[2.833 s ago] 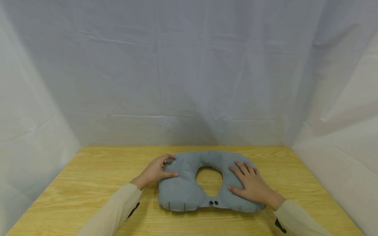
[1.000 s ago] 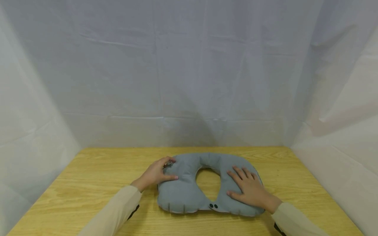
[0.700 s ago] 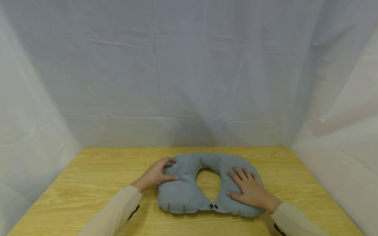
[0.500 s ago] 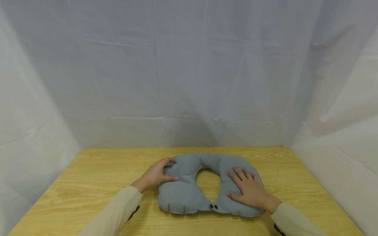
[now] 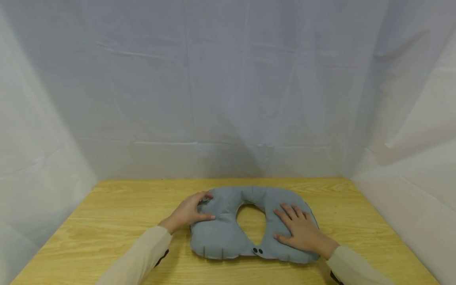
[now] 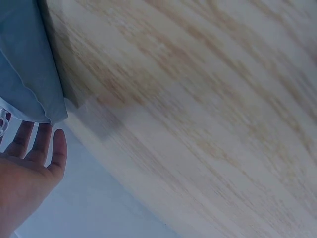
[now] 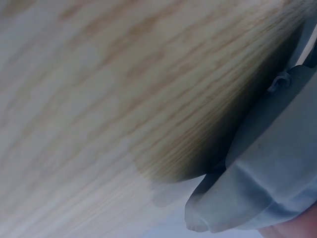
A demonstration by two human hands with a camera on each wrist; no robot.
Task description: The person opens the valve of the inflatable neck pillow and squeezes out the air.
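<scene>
A grey inflatable neck pillow [image 5: 217,239] lies on the wooden table, its rounded hole facing up and two dark snaps [image 5: 258,251] joining its front ends. My left hand [image 5: 185,211] grips the pillow's far left corner, thumb on top and fingers curled over the edge at the clear valve [image 5: 206,199]. Several of its fingers [image 6: 42,144] reach along the pillow's side in the left wrist view, where part of the clear valve [image 6: 3,121] shows too. With fingers spread, my right hand [image 5: 303,231] rests flat on the pillow's right half.
The wooden table [image 5: 117,221] stretches out on both sides of the pillow. White sheeting [image 5: 228,99] hangs behind it and along both sides. On the pillow's underside, a small pale loop [image 7: 280,82] shows in the right wrist view.
Since the oldest frame, my right hand and the pillow's right half have shifted slightly toward me, and the hole looks a little narrower. My left hand stays at the valve corner.
</scene>
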